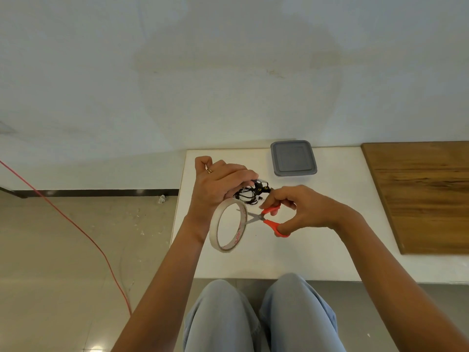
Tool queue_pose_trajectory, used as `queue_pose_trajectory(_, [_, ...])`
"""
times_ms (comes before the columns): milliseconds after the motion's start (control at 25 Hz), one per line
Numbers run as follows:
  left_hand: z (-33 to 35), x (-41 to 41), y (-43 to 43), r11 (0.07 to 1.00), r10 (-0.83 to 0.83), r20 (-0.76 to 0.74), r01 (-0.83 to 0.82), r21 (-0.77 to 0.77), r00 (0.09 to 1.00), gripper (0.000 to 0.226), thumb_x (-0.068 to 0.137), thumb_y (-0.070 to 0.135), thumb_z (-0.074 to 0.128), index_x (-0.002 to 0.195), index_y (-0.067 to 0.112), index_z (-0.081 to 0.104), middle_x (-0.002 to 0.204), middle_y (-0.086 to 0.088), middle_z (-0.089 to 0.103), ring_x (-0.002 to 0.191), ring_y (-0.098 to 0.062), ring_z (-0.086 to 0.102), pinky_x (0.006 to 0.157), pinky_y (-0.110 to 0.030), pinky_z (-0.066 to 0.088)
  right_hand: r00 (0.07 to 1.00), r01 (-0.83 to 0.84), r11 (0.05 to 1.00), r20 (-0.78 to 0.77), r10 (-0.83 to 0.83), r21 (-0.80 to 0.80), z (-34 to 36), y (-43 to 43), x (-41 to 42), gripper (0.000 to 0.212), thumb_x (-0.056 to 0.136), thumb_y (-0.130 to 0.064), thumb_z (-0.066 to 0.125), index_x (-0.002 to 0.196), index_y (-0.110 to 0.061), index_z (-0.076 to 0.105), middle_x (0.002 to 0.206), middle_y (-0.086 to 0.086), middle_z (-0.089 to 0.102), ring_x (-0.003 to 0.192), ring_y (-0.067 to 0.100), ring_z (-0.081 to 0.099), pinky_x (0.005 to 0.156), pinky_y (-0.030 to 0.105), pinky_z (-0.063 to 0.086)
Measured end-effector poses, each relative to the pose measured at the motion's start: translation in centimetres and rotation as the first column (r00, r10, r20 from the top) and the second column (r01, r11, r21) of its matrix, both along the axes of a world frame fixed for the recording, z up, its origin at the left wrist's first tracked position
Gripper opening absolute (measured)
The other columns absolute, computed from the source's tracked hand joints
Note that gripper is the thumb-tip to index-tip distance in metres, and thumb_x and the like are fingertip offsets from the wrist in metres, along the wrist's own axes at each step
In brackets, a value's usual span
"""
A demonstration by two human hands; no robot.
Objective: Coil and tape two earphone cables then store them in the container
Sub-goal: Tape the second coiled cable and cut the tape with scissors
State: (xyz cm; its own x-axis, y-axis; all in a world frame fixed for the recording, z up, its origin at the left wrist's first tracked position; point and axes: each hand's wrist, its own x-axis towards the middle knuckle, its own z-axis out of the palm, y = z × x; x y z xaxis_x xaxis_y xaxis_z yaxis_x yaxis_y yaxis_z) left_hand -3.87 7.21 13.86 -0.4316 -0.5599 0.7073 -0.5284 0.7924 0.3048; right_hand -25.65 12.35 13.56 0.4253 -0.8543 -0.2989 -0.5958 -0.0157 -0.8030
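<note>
1. Far left, a red cord (pixel 76 224) trails across the floor, well away from the work.
2. The left hand (pixel 218 181) is raised over the counter's (pixel 304 255) left edge, fingers curled down around a black coiled cable (pixel 251 193). The bundle pokes out to the right of the fingertips. I cannot tell whether it is one cable or both.
3. Just under that hand hangs the tape (pixel 228 226), a pale roll on edge with its open centre facing me. The stretch of tape that should join roll and cable is too thin to make out.
4. Right of the roll come the scissors (pixel 269 221), blades parted and pointing left, tips just beside the roll's right rim and below the cable. Their long axis runs nearly level, handles to the right.
5. The right hand (pixel 299 209) grips the red handles, with digits through the loops. It is the hand nearer the cut. I judge the cut falls in the gap between cable and roll, so the blades must lie across that strip, not along it.
6. Behind the hands, the container (pixel 293 158) sits with its grey lid on, near the wall and apart from both hands. Nothing looks stored yet.
7. Far right, a wooden board (pixel 421 194) lies flat on the counter.
</note>
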Motion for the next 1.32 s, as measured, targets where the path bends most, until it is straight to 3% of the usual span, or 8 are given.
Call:
queue_pose_trajectory(280, [-1.1, -0.5, 1.6, 1.0, 0.028, -0.059, -0.027, 0.016, 0.998, 0.03, 0.097, 0.032, 0.053, 0.087, 0.017, 0.077, 0.087, 0.005, 0.073, 0.071, -0.014, 0.062, 0.091, -0.026, 0.022, 0.99, 0.089, 0.995, 0.104, -0.094, 0.048, -2.2, 2.2, 0.5, 0.045, 0.06, -0.028, 0.08, 0.096, -0.048, 0.061, 0.096, -0.02, 0.065, 0.088, 0.01, 0.056, 0.069, 0.023, 0.049])
queue_pose_trajectory(520, [-2.2, -0.7, 1.2, 1.0, 0.006, -0.097, -0.005, 0.011, 0.995, 0.009, 0.095, 0.03, 0.057, 0.095, 0.028, 0.066, 0.086, 0.007, 0.073, 0.072, -0.01, 0.059, 0.082, -0.032, 0.027, 0.979, 0.085, 0.995, 0.182, -0.094, 0.059, -1.6, 1.9, 0.2, 0.046, 0.061, -0.019, 0.081, 0.099, -0.039, 0.064, 0.09, -0.02, 0.065, 0.078, 0.001, 0.054, 0.066, 0.019, 0.048])
queue_pose_trajectory(920, [-2.6, -0.9, 1.3, 0.982, -0.093, -0.119, 0.111, 0.155, 0.989, 0.01, 0.087, 0.02, 0.066, 0.096, 0.024, 0.068, 0.09, 0.009, 0.074, 0.081, -0.006, 0.061, 0.08, -0.034, 0.029, 0.985, 0.131, 0.99, 0.108, -0.135, 0.048, -1.7, 1.6, 0.0, 0.043, 0.068, -0.015, 0.083, 0.092, -0.045, 0.065, 0.087, -0.017, 0.067, 0.078, 0.0, 0.057, 0.064, 0.021, 0.045])
queue_pose_trajectory(1120, [-2.6, -1.2, 1.3, 0.974, -0.118, -0.07, 0.129, 0.186, 0.991, 0.011, 0.088, 0.019, 0.065, 0.096, 0.02, 0.073, 0.093, 0.009, 0.075, 0.084, -0.008, 0.064, 0.082, -0.031, 0.027, 0.986, 0.156, 0.988, 0.064, -0.156, 0.016, -1.2, 1.4, 0.3, 0.041, 0.072, -0.011, 0.081, 0.09, -0.043, 0.061, 0.084, -0.017, 0.062, 0.068, -0.01, 0.054, 0.058, 0.008, 0.042])
queue_pose_trajectory(1320, [-3.1, -1.3, 1.4, 0.968, -0.108, -0.064, 0.12, 0.222, 0.992, 0.015, 0.089, 0.025, 0.062, 0.096, 0.02, 0.074, 0.094, 0.009, 0.075, 0.084, -0.009, 0.064, 0.081, -0.033, 0.028, 0.983, 0.176, 0.984, 0.059, -0.176, 0.008, -1.6, 1.7, 0.2, 0.037, 0.074, -0.007, 0.078, 0.093, -0.034, 0.064, 0.085, -0.015, 0.063, 0.075, -0.013, 0.057, 0.063, 0.003, 0.043])
